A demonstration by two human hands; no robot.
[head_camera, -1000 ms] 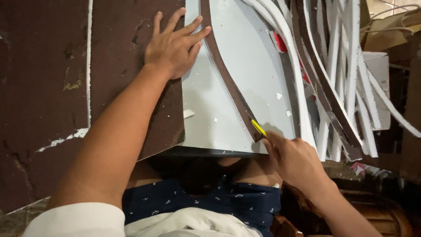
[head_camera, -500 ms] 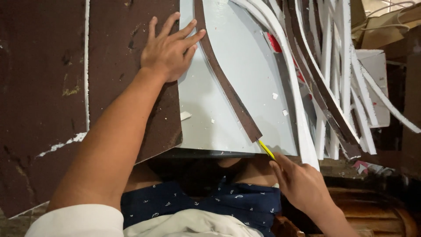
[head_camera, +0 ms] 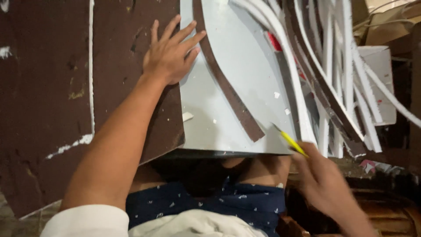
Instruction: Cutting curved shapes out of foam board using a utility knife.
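Note:
My left hand (head_camera: 170,54) lies flat with fingers spread on the left edge of a light grey sheet (head_camera: 245,74), where it overlaps a dark brown board (head_camera: 66,87). A curved dark brown strip (head_camera: 230,94) runs down the sheet. My right hand (head_camera: 326,186), blurred, is off the sheet's near right corner and grips a yellow-handled knife (head_camera: 293,144); its tip touches the sheet's near right edge beside a white strip (head_camera: 294,94).
A pile of long white and brown cut strips (head_camera: 337,74) fans over the right side. A white box (head_camera: 381,83) sits behind them. My knees in dark blue patterned shorts (head_camera: 206,204) are under the sheet's near edge.
My right hand with the knife has drawn toward me and to the right, off the sheet's near edge. My left hand stays pressed on the sheet.

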